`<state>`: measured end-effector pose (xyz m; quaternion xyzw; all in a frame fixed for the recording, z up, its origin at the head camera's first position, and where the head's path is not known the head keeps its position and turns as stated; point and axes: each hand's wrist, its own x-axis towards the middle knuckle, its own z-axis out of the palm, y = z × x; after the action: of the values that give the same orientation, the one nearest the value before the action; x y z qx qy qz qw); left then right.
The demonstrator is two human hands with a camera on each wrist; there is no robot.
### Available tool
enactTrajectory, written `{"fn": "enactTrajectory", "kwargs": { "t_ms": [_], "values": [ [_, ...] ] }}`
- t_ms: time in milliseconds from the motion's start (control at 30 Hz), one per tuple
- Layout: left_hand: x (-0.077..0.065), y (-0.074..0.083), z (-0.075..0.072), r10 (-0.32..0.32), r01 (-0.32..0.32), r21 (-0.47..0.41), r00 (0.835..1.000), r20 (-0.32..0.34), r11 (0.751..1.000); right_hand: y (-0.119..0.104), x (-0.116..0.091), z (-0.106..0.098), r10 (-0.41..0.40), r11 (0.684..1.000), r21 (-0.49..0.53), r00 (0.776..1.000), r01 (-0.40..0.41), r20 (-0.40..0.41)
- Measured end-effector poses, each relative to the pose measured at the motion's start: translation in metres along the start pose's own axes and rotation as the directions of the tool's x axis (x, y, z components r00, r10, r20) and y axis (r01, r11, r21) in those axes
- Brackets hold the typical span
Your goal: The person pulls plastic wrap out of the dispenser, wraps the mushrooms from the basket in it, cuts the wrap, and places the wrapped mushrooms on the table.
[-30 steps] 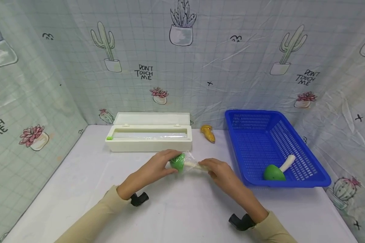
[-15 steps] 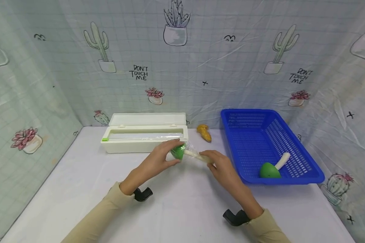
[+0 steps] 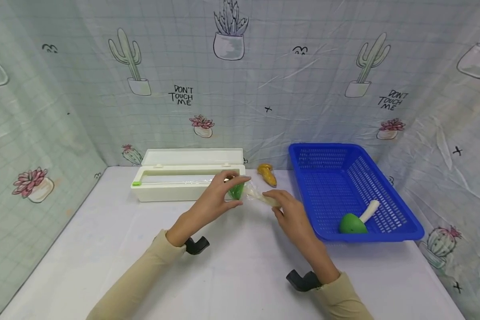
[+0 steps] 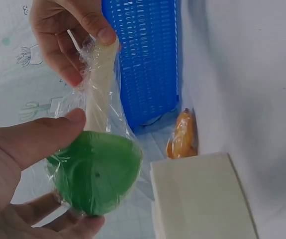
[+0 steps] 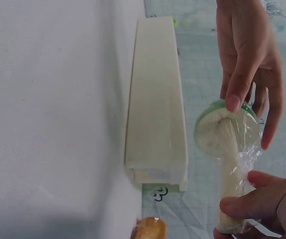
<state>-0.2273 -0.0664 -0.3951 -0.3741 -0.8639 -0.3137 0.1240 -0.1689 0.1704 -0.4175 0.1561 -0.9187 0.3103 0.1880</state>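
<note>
Between both hands is a toy mushroom point(image 4: 100, 172) with a green cap and a pale stem, wrapped in clear cling film point(image 5: 249, 154). It is raised in front of the white box. My left hand point(image 3: 216, 198) curves round the cap, thumb on one side and fingers on the other, the index finger reaching over it in the head view. My right hand point(image 3: 294, 218) pinches the end of the stem between thumb and fingers, as the right wrist view point(image 5: 264, 204) shows. Loose film bunches around the stem.
A white cling film box point(image 3: 184, 194), lid up, stands at the back left. Beside it lies a small yellow-brown, film-wrapped item point(image 3: 268, 175). At the right, a blue basket point(image 3: 384, 237) contains another green-capped toy mushroom point(image 3: 353, 223). A patterned cloth point(image 3: 264, 89) surrounds the white table point(image 3: 224, 284).
Both hands and the mushroom have moved up, toward the box. My left fingers have spread wider round the cap, while the right hand keeps its pinch on the stem. The head view has shifted slightly.
</note>
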Motion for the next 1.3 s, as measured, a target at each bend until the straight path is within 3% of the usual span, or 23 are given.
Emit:
{"fn": "enactTrajectory", "kwargs": {
  "t_ms": [200, 400, 567, 767, 1100, 1300],
  "values": [
    [0.018, 0.001, 0.0, 0.051, -0.049, 0.058, 0.998, -0.026, 0.997, -0.003, 0.008, 0.002, 0.024, 1.0, -0.011, 0.999, -0.025, -0.037],
    [0.037, 0.003, -0.001, 0.052, -0.053, 0.118, 0.999, 0.012, 0.992, -0.002, 0.015, 0.003, 0.047, 0.999, -0.008, 0.995, -0.048, -0.084],
    [0.054, 0.002, 0.002, 0.021, -0.029, 0.166, 0.999, 0.05, 0.986, -0.002, 0.023, 0.004, 0.096, 0.995, -0.001, 0.99, -0.096, -0.101],
    [0.077, -0.004, 0.008, -0.072, 0.055, 0.179, 0.993, 0.091, 0.982, 0.001, 0.034, 0.016, 0.164, 0.985, 0.067, 0.977, -0.156, -0.134],
    [0.115, -0.017, 0.022, -0.157, 0.142, 0.087, 0.968, 0.194, 0.986, 0.022, 0.043, 0.034, 0.285, 0.956, 0.108, 0.949, -0.272, -0.133],
    [0.128, -0.016, 0.045, -0.259, 0.251, 0.067, 0.923, 0.283, 0.966, 0.034, 0.039, 0.034, 0.34, 0.938, 0.087, 0.938, -0.335, -0.06]
  ]
}}
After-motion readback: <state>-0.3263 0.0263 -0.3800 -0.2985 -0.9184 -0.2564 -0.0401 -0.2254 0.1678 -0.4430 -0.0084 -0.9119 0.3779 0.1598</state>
